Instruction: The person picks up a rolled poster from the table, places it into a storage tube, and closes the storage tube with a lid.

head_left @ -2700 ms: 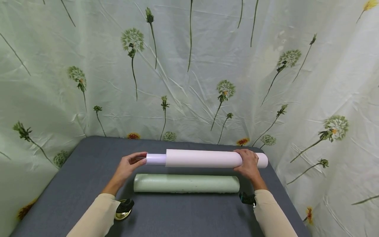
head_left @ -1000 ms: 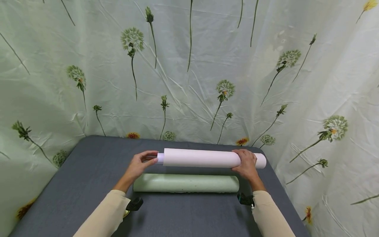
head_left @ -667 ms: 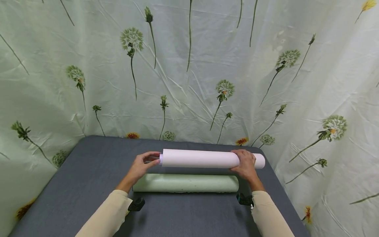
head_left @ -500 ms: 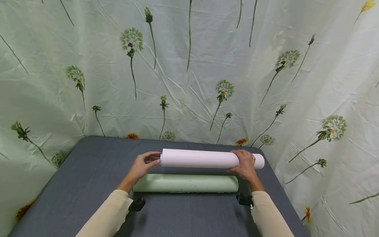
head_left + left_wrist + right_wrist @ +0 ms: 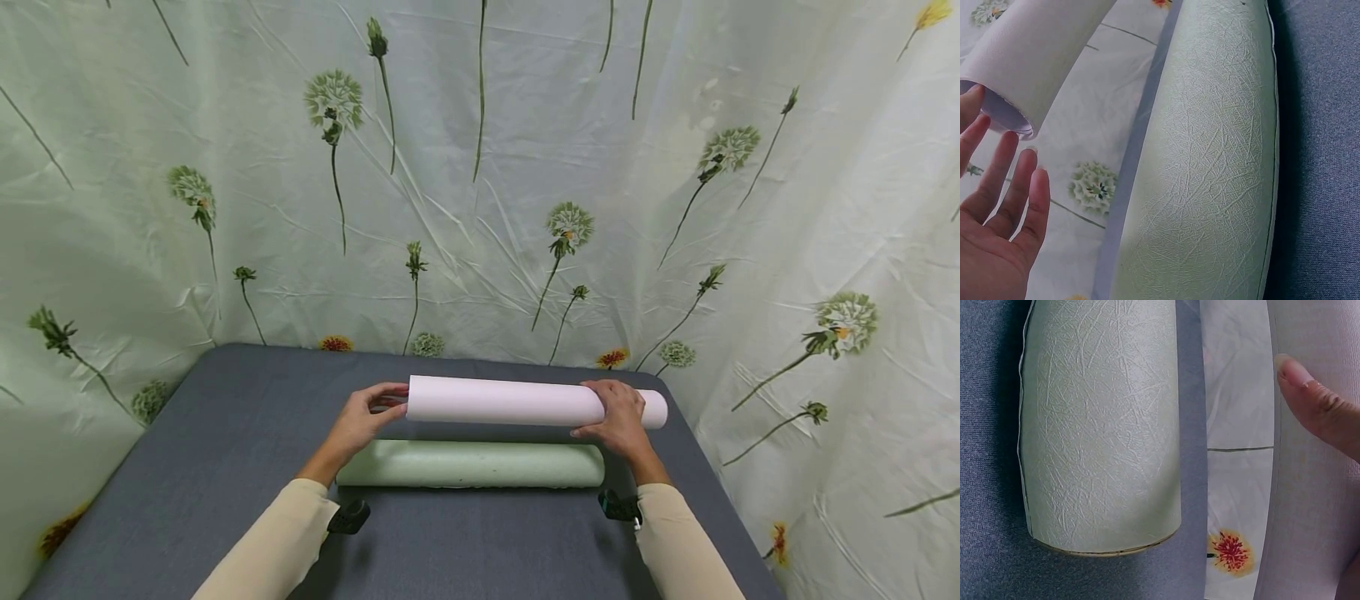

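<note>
A pale pink wallpaper roll [image 5: 495,402] is held level above the table. My right hand [image 5: 618,417] grips it near its right end, fingers over the top; in the right wrist view the thumb [image 5: 1316,403] lies along its side. My left hand [image 5: 358,423] is at the roll's left end, fingers fairly straight and spread, fingertips right at the rim. The left wrist view shows that end as a hollow opening with a lilac inside [image 5: 1000,112]. Nearer to me, a pale green textured wallpaper roll [image 5: 480,464] lies on the table, parallel to the pink one.
The table [image 5: 465,550] has a dark grey-blue cloth top. A pale curtain [image 5: 465,167] with a dandelion print hangs behind it and along both sides. Black wrist devices [image 5: 348,517] sit below both wrists.
My left hand has moved right, and the lilac inner tube that stuck out of the pink roll's left end has slid inside. The pink roll has shifted slightly left; the green roll lies still.
</note>
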The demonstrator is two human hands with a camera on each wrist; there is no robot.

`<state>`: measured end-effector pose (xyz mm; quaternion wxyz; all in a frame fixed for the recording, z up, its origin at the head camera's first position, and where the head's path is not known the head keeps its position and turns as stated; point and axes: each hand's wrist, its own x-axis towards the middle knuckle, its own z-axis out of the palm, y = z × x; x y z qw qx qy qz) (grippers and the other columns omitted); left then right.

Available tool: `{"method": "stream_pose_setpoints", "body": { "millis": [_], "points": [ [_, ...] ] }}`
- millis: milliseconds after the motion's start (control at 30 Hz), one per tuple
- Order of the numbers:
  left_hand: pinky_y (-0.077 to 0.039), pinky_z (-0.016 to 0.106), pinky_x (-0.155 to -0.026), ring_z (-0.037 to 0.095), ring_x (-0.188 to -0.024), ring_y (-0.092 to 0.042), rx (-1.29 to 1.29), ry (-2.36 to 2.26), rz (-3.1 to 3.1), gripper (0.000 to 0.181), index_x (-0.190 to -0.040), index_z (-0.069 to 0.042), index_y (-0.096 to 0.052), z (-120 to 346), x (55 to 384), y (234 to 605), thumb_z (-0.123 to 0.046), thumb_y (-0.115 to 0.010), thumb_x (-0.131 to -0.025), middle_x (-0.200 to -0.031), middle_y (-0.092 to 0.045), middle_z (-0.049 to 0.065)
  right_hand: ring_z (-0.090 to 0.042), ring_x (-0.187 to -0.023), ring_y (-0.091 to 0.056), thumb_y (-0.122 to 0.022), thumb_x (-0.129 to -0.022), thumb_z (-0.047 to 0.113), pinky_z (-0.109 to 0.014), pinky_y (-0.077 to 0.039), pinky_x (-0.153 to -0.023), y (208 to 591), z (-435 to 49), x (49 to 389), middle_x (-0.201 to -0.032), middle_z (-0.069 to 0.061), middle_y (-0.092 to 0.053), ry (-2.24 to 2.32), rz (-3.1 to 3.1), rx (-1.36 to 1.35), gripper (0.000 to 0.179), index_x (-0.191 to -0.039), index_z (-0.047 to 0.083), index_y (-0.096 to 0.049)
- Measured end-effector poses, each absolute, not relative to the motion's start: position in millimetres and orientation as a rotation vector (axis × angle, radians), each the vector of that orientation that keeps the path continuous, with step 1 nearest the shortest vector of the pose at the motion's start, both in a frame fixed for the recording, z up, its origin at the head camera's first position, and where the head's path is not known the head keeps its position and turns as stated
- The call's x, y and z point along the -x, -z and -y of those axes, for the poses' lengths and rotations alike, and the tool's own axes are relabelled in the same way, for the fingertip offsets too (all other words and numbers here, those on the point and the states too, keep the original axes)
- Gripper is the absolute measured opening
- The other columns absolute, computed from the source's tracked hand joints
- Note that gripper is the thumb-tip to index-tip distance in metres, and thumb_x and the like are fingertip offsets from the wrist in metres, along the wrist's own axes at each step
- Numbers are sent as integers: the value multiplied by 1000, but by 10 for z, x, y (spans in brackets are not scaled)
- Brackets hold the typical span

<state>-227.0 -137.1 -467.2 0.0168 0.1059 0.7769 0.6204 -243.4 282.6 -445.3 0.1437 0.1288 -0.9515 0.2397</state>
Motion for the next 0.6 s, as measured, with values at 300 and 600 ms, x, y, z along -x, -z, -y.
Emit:
{"method": "stream_pose_setpoints", "body": {
  "millis": [300,600],
  "points": [
    [-50,48,-87,33,-109,-58,-315,-1896,-2441,40,-130,2,-56,1346,2266,4646,-10,-64,-93,-121,-60,20,-45,-119,-40,-93,-56,14,-62,-16,-101,4448,-2822,2433,-120,-22,-54,-696,2748,-367,75,-123,3,-60],
    [-51,39,-85,31,-109,-58,-348,-1919,-2449,40,-128,-1,-58,1381,2263,4671,-16,-65,-93,-123,-61,18,-46,-118,-41,-93,-57,12,-63,-17,-100,4442,-2827,2408,-119,-22,-55,-690,2714,-377,72,-121,2,-62]
  ]
}}
